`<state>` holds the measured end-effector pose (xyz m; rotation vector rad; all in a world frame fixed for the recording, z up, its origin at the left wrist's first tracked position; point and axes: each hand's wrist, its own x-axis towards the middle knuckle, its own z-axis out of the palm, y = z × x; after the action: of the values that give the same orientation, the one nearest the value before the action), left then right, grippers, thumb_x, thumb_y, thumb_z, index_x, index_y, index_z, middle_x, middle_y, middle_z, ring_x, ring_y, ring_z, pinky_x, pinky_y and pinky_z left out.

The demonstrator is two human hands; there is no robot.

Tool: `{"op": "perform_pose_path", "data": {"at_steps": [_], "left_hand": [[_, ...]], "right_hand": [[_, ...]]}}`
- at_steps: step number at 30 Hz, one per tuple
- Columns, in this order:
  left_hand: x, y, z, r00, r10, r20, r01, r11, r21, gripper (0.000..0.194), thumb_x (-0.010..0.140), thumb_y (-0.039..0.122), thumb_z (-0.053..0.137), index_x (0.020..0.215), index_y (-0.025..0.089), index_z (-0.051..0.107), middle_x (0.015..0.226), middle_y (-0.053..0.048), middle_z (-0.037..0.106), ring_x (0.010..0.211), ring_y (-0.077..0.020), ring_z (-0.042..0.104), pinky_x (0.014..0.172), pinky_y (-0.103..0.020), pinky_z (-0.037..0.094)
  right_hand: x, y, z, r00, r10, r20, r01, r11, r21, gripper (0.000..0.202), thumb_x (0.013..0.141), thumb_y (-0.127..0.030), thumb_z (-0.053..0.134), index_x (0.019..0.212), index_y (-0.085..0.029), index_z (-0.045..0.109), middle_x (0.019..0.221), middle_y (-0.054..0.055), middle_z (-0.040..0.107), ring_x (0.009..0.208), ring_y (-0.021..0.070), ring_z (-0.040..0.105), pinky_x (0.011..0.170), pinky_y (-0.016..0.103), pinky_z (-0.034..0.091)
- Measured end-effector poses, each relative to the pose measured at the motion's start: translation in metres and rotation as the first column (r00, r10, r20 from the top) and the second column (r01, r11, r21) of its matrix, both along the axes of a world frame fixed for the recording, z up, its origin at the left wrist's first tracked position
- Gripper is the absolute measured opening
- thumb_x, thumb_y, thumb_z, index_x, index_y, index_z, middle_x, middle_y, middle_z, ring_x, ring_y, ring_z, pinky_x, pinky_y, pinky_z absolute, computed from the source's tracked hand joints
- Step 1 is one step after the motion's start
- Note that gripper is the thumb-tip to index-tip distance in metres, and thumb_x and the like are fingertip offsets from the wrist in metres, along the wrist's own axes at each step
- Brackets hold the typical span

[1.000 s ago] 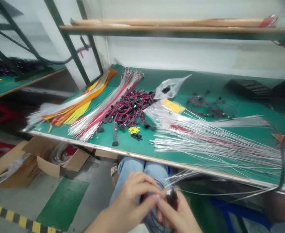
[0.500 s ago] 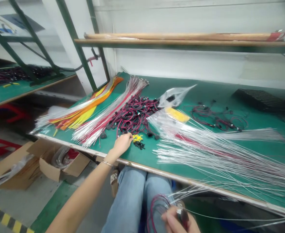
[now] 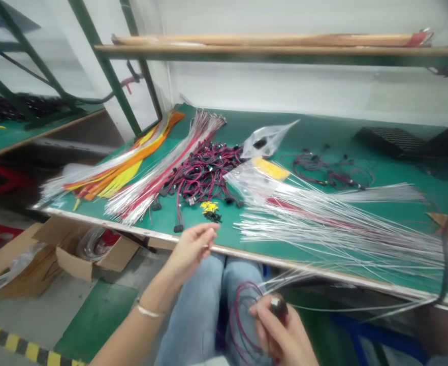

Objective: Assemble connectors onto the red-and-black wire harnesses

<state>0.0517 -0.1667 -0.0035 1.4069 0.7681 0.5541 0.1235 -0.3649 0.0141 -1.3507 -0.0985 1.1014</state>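
Note:
My left hand [image 3: 194, 250] hovers over the bench's front edge, fingertips pinched together; whatever they hold is too small to make out. Just beyond it lie small black pieces [image 3: 212, 217] and small yellow pieces [image 3: 209, 207]. Above my lap, my right hand [image 3: 279, 333] is closed around a dark handle with a shiny round end [image 3: 278, 308]. A looped red-and-black cable [image 3: 239, 317] hangs at that hand's fingers, its end hidden there. A heap of similar cables [image 3: 204, 170] lies behind the small pieces.
White and red wire bundles [image 3: 163, 168] and orange and yellow ones [image 3: 132, 162] lie at left. Long white wires [image 3: 323, 223] spread rightward, some over the edge. Clear plastic bags [image 3: 267, 140] lie mid-bench. A wooden shelf [image 3: 265, 48] spans above; open cardboard boxes [image 3: 94, 254] stand below left.
My left hand has drawn back from the small yellow pieces toward me, its fingers pinched. My right hand stays over my lap, still closed, slightly higher in view. The camera view has shifted a little.

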Motion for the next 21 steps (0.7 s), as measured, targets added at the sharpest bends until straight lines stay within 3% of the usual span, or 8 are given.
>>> {"op": "perform_pose_path", "data": {"at_steps": [1,3,5,8,21], "left_hand": [[-0.002,-0.02,0.003,0.996,-0.031,0.083,0.045,0.982,-0.182,0.037,0.074,0.042,0.063,0.096,0.012,0.058,0.076,-0.004,0.058,0.054,-0.0059,0.047,0.042,-0.015,0.032],[-0.004,-0.055,0.009,0.98,-0.023,0.195,0.115,0.872,-0.475,0.036,0.065,0.037,0.074,0.086,0.012,0.058,0.074,-0.004,0.06,0.055,-0.0053,0.049,0.041,-0.013,0.031],[-0.004,-0.078,0.014,0.976,0.005,0.216,0.131,0.778,-0.614,0.039,0.058,0.034,0.08,0.081,0.012,0.057,0.071,-0.003,0.062,0.052,-0.0047,0.05,0.041,-0.013,0.031],[-0.003,-0.092,0.015,0.979,0.006,0.202,0.127,0.756,-0.642,0.04,0.057,0.034,0.08,0.078,0.011,0.056,0.067,-0.003,0.063,0.05,-0.0046,0.05,0.042,-0.013,0.033],[-0.005,-0.097,0.012,0.987,-0.018,0.158,0.105,0.82,-0.562,0.04,0.059,0.04,0.078,0.077,0.012,0.056,0.069,-0.004,0.066,0.052,-0.006,0.053,0.045,-0.014,0.034]], "right_hand": [[-0.001,0.001,0.001,1.0,0.009,0.028,-0.01,1.0,0.028,0.045,0.06,-0.052,0.073,0.067,-0.009,0.06,0.045,-0.003,0.041,0.04,0.0007,0.024,0.043,0.017,0.011],[-0.003,0.003,0.003,0.995,0.022,0.102,-0.03,0.997,0.07,0.041,0.065,-0.049,0.071,0.067,-0.009,0.061,0.046,-0.002,0.043,0.041,0.0012,0.025,0.043,0.017,0.012],[-0.005,0.005,0.003,0.987,0.022,0.159,-0.038,0.994,0.099,0.037,0.068,-0.046,0.069,0.067,-0.01,0.061,0.047,-0.002,0.045,0.043,0.0025,0.029,0.043,0.017,0.014],[-0.006,0.005,0.003,0.982,0.011,0.189,-0.036,0.991,0.127,0.033,0.071,-0.043,0.067,0.066,-0.011,0.061,0.047,-0.002,0.045,0.044,0.0037,0.032,0.043,0.018,0.016],[-0.005,-0.002,-0.005,0.994,0.015,0.11,-0.033,0.986,0.161,0.03,0.074,-0.041,0.065,0.07,-0.012,0.059,0.043,-0.004,0.042,0.04,0.0017,0.028,0.041,0.015,0.015]]}}
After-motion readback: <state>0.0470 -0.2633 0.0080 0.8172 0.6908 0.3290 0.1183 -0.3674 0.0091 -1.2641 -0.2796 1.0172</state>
